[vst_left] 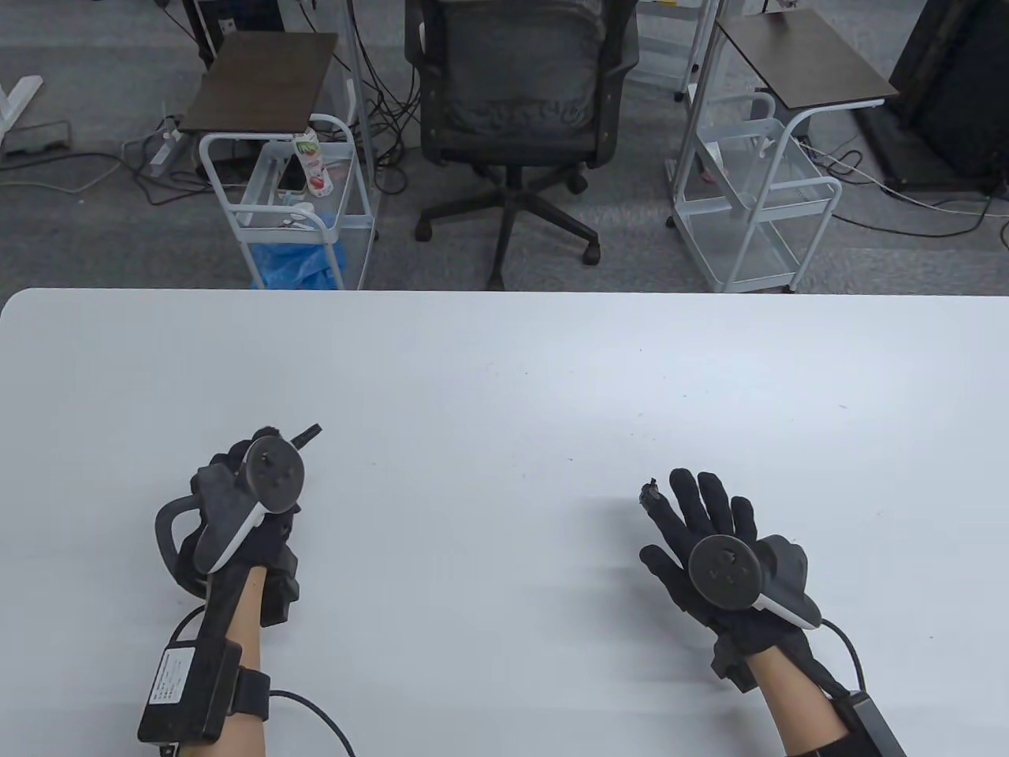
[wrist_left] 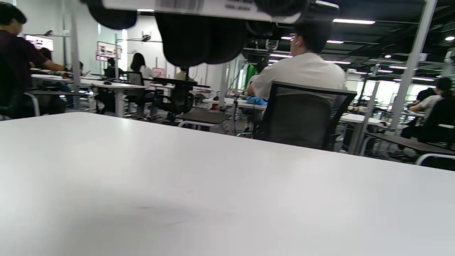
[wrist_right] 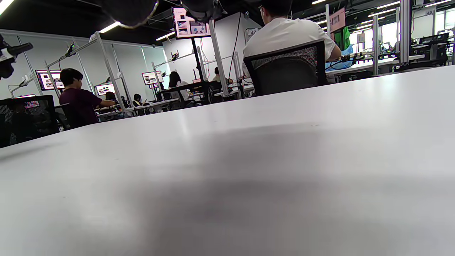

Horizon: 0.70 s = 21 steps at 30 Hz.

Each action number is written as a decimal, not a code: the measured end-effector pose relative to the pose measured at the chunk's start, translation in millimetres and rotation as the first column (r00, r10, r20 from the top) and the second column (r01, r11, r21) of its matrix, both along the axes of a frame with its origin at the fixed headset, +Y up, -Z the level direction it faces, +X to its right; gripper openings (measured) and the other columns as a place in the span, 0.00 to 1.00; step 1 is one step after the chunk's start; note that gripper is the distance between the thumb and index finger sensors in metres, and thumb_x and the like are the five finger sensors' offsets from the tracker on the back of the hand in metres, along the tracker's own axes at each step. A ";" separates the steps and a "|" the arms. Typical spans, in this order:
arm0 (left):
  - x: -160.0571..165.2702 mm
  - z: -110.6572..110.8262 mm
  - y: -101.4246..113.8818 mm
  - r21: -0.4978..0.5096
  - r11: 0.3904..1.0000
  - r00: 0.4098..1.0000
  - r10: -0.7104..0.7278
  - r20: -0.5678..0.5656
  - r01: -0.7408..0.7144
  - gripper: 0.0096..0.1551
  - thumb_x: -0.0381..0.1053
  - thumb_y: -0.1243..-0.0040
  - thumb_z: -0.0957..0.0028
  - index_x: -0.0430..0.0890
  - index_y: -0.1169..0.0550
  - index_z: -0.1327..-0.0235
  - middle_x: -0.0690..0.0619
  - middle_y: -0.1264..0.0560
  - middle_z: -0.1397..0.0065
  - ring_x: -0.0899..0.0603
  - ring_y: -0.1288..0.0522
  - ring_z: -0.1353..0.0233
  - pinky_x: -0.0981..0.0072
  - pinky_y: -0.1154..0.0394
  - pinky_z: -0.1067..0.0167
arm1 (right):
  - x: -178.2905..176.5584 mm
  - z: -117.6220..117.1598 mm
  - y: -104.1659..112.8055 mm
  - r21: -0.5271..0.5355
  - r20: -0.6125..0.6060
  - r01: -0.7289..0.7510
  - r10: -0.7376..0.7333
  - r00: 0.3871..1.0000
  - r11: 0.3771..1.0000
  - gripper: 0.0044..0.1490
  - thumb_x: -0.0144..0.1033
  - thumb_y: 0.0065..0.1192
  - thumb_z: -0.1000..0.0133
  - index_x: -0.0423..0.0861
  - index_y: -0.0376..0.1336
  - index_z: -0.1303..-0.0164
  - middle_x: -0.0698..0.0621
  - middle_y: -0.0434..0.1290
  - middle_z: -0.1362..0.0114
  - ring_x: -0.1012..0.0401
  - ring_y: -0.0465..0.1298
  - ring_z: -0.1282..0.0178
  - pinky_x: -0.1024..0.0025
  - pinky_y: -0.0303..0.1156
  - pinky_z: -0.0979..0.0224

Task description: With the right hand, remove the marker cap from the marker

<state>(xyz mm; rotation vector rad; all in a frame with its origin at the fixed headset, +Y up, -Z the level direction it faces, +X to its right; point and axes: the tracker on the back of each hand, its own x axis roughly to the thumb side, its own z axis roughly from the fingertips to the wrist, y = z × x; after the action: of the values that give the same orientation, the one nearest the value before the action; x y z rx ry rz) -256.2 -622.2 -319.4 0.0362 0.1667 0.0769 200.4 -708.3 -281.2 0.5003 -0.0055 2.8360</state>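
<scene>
Black marker [vst_left: 306,435] gripped in left hand [vst_left: 251,505]; right hand [vst_left: 709,536] splayed, well apart.

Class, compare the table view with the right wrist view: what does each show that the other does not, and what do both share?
Only the table view shows both gloved hands: the left hand grips a dark marker whose end pokes out past the fingers, and the right hand lies spread with nothing in its grasp. Only the right wrist view shows a seated man in a white shirt and wall screens. Both share the white table.
</scene>
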 end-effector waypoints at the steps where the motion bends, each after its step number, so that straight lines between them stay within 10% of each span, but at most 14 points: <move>1: 6.1 0.3 2.7 0.003 1.000 0.999 0.012 0.033 -0.012 0.30 0.51 0.51 0.41 0.46 0.33 0.25 0.51 0.25 0.27 0.43 0.26 0.29 0.39 0.34 0.22 | 0.0 0.0 0.0 -0.002 0.000 0.001 -0.001 1.000 1.000 0.46 0.54 0.42 0.36 0.49 0.41 0.09 0.35 0.34 0.08 0.36 0.35 0.14 0.31 0.33 0.21; 10: 76.6 12.0 3.2 -0.012 0.995 0.942 0.100 0.321 -0.101 0.29 0.52 0.49 0.41 0.47 0.28 0.26 0.53 0.22 0.29 0.45 0.23 0.31 0.39 0.34 0.21 | 2.6 -4.4 -5.2 -0.040 0.003 0.015 -0.015 1.000 0.999 0.46 0.54 0.42 0.36 0.50 0.40 0.09 0.35 0.34 0.08 0.36 0.35 0.14 0.31 0.33 0.21; 21: 145.1 29.9 -67.8 -0.167 0.979 0.865 0.183 0.468 -0.116 0.30 0.52 0.48 0.42 0.47 0.28 0.26 0.54 0.22 0.30 0.46 0.23 0.32 0.39 0.33 0.22 | 1.6 -3.4 -7.4 -0.059 0.008 -0.001 0.001 1.000 0.998 0.46 0.54 0.42 0.36 0.49 0.41 0.09 0.35 0.35 0.08 0.36 0.35 0.14 0.31 0.33 0.21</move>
<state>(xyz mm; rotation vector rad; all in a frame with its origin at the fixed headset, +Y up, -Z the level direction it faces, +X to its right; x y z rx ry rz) -111.1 -689.9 -289.5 -0.1310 -0.3282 0.2280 202.1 -715.7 -284.6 0.4757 0.0773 2.8298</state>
